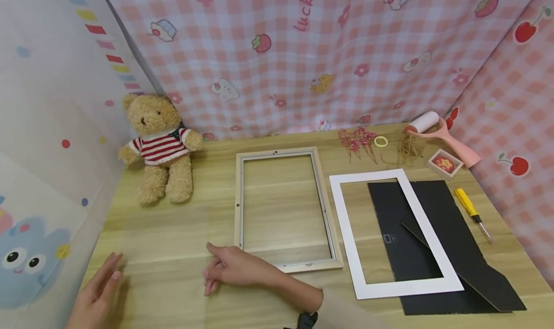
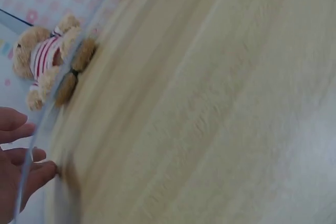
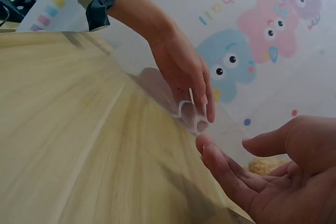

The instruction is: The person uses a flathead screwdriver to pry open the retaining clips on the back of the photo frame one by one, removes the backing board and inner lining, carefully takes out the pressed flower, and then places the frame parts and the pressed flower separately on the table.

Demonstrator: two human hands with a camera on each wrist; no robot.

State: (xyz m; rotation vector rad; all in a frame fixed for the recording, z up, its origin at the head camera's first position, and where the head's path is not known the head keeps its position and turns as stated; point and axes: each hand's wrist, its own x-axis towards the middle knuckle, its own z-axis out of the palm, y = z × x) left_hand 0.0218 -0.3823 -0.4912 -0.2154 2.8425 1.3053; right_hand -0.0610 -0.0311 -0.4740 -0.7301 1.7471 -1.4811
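A clear sheet [image 1: 164, 242], barely visible, spans the gap between my two hands over the near left part of the table. My left hand [image 1: 96, 290] grips its left edge; in the left wrist view that edge crosses over the fingers [image 2: 42, 170]. At the opposite edge, my right hand [image 1: 235, 266] holds the sheet with its fingertips, index finger stretched along the top. The right wrist view shows the thumb [image 3: 262, 144] well apart from the fingers. Beside the right forearm lies a light wooden picture frame [image 1: 239, 184].
A teddy bear [image 1: 160, 146] sits at the back left. On the right, a white mat [image 1: 346, 223] overlaps a black backing board [image 1: 433, 194]. Farther right are a yellow screwdriver [image 1: 467, 204], a lint roller [image 1: 450, 139], twine [image 1: 409, 148], a small box [image 1: 445, 163] and dried flowers [image 1: 357, 141].
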